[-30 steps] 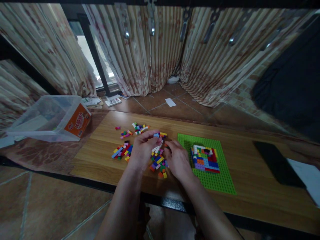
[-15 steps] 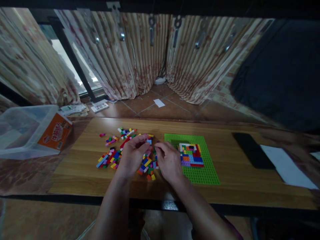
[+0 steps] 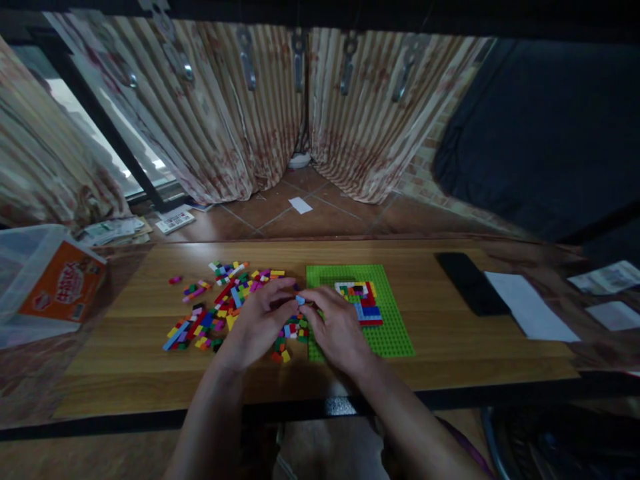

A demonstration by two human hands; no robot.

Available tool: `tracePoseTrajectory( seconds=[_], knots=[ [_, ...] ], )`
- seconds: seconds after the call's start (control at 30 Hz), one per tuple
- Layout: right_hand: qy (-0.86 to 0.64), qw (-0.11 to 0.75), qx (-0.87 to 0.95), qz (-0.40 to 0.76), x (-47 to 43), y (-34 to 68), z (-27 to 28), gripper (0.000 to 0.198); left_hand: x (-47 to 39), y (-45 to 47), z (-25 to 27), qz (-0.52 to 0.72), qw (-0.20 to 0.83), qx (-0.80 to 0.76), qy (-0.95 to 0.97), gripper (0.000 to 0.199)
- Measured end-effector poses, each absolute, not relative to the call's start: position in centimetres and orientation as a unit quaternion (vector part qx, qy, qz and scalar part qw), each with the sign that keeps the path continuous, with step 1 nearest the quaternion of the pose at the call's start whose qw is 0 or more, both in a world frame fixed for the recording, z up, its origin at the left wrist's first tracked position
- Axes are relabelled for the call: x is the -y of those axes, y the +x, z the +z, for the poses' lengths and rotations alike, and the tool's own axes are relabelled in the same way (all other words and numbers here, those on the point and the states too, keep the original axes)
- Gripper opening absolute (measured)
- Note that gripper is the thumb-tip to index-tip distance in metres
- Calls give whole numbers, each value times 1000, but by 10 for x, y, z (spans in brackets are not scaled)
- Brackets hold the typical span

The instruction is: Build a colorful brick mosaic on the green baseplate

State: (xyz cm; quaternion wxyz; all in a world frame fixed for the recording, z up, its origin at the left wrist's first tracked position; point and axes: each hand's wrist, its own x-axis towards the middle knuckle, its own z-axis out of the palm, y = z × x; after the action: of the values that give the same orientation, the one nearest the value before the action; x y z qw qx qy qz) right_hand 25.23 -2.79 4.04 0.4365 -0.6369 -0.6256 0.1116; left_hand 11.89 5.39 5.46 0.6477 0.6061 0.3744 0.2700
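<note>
A small light blue brick (image 3: 301, 300) is pinched at the fingertips of my right hand (image 3: 337, 327), above the left edge of the green baseplate (image 3: 395, 337). My left hand (image 3: 260, 320) meets it from the other side, thumb and fingers curled in around the brick. Part of its grip is hidden. On the baseplate sits a flat build of coloured bricks (image 3: 371, 312), in red, blue, white and yellow; my right hand covers its left part. Loose bricks (image 3: 205, 320) lie in a spread pile under and left of my left hand.
A clear plastic box (image 3: 30, 267) with an orange label stands left of the wooden board (image 3: 125, 360). To the right lie a black phone-like slab (image 3: 470, 283) and a white paper sheet (image 3: 530, 307). Curtains (image 3: 225, 120) hang beyond.
The view has swung right, so things sit further left. My hands have come together at the light blue brick, with my right fingertips now on it, and moved over to the baseplate's edge.
</note>
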Motion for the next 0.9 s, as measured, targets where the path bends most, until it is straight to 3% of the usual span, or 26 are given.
tracePoseTrajectory(
  seconds=[0.37,0.9],
  knots=[
    [-721,459,518,24,64,351,38,20,-34,153,40,245,567,-378,689,33],
    [-718,378,583,30,49,345,24,20,-31,166,39,214,509,-386,739,34]
  ],
)
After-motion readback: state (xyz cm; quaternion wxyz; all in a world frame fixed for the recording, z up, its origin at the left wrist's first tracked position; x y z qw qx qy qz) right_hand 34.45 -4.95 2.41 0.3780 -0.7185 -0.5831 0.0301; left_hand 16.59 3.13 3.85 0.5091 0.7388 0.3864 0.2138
